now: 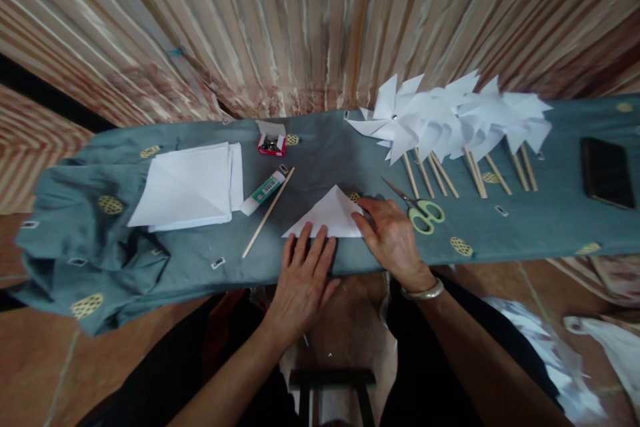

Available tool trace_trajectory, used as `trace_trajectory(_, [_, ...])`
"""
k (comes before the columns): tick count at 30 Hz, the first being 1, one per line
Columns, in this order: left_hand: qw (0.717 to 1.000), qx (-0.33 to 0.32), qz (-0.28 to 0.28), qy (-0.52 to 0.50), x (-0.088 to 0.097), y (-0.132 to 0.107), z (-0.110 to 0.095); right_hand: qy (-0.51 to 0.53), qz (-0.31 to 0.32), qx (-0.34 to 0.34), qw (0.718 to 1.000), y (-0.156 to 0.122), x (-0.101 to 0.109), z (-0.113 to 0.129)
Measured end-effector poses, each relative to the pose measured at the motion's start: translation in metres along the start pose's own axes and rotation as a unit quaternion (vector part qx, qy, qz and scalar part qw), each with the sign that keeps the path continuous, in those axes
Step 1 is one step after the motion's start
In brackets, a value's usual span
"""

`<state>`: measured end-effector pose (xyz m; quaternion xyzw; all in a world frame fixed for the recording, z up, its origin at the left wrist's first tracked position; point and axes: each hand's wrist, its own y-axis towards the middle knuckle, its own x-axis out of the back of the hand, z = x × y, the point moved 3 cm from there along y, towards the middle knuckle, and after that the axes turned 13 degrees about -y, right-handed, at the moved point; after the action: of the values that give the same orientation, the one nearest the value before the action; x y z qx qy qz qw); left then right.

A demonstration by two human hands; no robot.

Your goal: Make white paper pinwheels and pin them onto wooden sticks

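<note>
At the centre of the frame, the folded paper triangle [327, 217] lies on the table [525, 227]. My left grip [304, 277] is spread flat, holding nothing, fingertips on its lower edge. My right grip [393, 237] hides its right corner; pinching or just pressing, I cannot tell.

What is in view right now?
paper triangle: one, white, centre, under both hands
paper stack: one, white, left
glue stick: one, white-green, beside the stack
loose stick: one, wooden, left of triangle
small box: one, red, far edge
scissors: one pair, green handles, right of triangle
pinwheels: several, white, far right
phone: one, dark, right end
cloth: one, teal, covering the surface
left hand: one, flat on triangle's near edge
right hand: one, on triangle's right corner
</note>
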<state>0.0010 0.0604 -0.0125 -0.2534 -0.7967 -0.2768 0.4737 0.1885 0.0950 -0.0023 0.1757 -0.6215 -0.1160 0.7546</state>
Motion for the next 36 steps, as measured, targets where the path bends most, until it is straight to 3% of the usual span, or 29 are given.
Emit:
trace_trajectory(23, [0.999,0.024,0.023,0.008,0.0,0.001,0.002,-0.063,0.005,0.02,0.998,-0.004,0.001,0.012])
trace_trajectory(30, [0.999,0.038,0.028,0.008,-0.002,0.003,0.001,0.013,0.019,0.056,0.998,-0.017,0.001,0.039])
trace_trajectory(36, [0.999,0.047,0.022,-0.003,0.0,0.005,-0.001,0.045,0.034,0.016,0.998,-0.016,-0.006,0.044])
